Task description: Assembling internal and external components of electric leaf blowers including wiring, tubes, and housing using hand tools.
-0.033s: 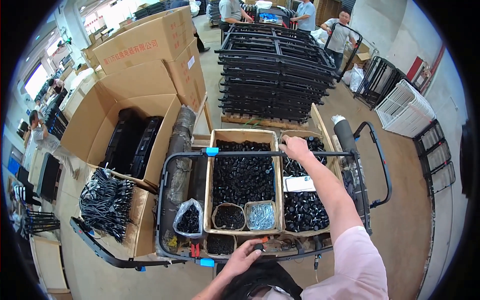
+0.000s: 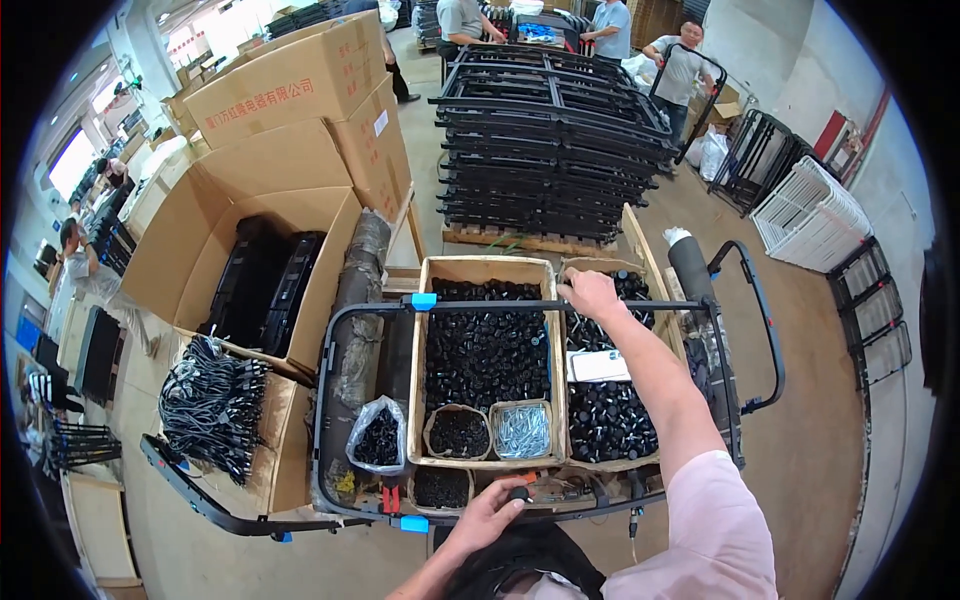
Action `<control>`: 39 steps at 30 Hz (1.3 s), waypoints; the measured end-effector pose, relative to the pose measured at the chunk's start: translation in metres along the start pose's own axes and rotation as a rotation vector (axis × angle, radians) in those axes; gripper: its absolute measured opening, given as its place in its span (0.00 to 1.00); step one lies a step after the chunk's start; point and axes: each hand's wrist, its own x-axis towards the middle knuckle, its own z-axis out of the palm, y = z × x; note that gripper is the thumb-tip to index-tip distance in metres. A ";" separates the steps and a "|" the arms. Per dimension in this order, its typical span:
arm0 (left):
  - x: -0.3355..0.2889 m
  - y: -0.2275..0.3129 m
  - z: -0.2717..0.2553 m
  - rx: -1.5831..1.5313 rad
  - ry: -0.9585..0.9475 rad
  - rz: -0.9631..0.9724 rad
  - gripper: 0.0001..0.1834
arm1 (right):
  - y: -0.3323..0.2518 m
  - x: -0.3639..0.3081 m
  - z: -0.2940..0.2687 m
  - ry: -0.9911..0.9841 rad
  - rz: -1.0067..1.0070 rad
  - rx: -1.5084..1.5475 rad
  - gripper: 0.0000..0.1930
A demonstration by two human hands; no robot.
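My left hand is closed on a black round knob, at the near bar of a black tubular frame. The frame lies across the wooden bins. Reaching forward, my right hand is at the far left of the right-hand bin, next to the wall shared with the middle bin. Its fingers are pressed together; what they hold, if anything, is hidden. Black knobs with metal studs fill the right-hand bin, where a white box also lies. Small black caps fill the middle bin.
Small containers hold silver screws and black parts. A plastic bag sits left of them. Bundled black cables and an open carton stand left. Stacked black frames rise ahead; a person holds another frame.
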 end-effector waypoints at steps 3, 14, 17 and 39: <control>0.004 -0.008 0.010 -0.005 0.034 -0.010 0.20 | 0.003 0.003 0.008 -0.005 0.048 0.009 0.21; 0.023 -0.005 0.051 0.597 -0.115 0.006 0.19 | 0.003 0.008 -0.009 -0.136 0.075 -0.022 0.25; 0.030 -0.020 0.065 0.644 -0.220 0.057 0.19 | 0.008 0.009 0.000 -0.178 0.135 -0.075 0.25; 0.048 -0.038 0.093 0.790 -0.291 0.208 0.16 | 0.003 0.008 -0.021 -0.156 0.023 -0.145 0.24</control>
